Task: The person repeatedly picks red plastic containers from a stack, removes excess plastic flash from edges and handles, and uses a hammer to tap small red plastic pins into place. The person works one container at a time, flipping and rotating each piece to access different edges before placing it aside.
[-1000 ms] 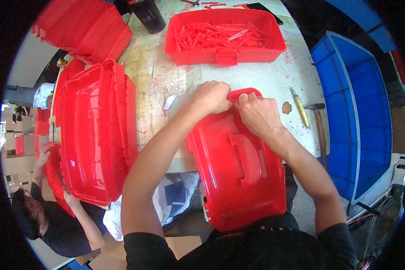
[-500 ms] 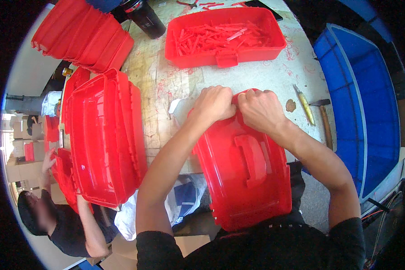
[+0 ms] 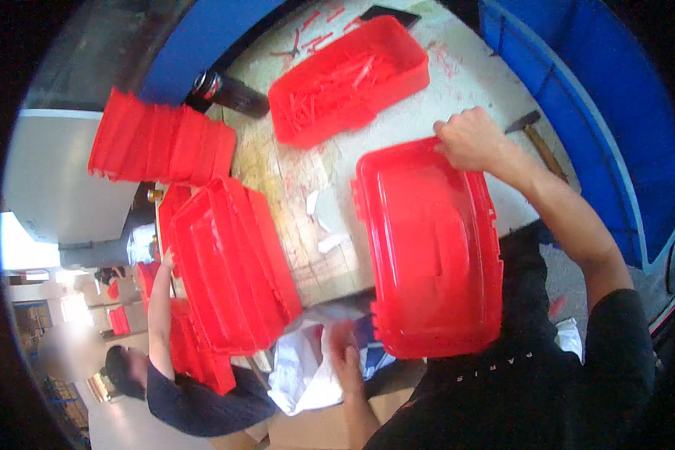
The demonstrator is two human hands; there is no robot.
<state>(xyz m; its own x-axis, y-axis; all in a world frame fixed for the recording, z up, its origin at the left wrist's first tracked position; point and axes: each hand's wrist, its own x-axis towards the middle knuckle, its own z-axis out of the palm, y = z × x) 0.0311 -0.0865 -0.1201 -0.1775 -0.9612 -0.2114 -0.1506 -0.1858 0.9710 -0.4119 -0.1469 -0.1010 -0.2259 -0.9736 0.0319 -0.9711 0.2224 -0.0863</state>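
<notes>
Head view: right hand (image 3: 469, 139) clamped on the far corner of the red lid (image 3: 431, 247), which lies on the workbench (image 3: 457, 90) edge, overhanging toward the body. Left hand (image 3: 345, 352) low by the white bag (image 3: 304, 367), fingers loosely apart, holding nothing I can make out. Better to support the near edge too, or it tips.

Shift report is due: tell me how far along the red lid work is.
Done, apparently: red lids stacked at the bench's left edge, trimmings filling the red bin. In hand: right hand grips the far corner of one red lid; left hand is low by a white bag. How many remain is not visible.
</notes>
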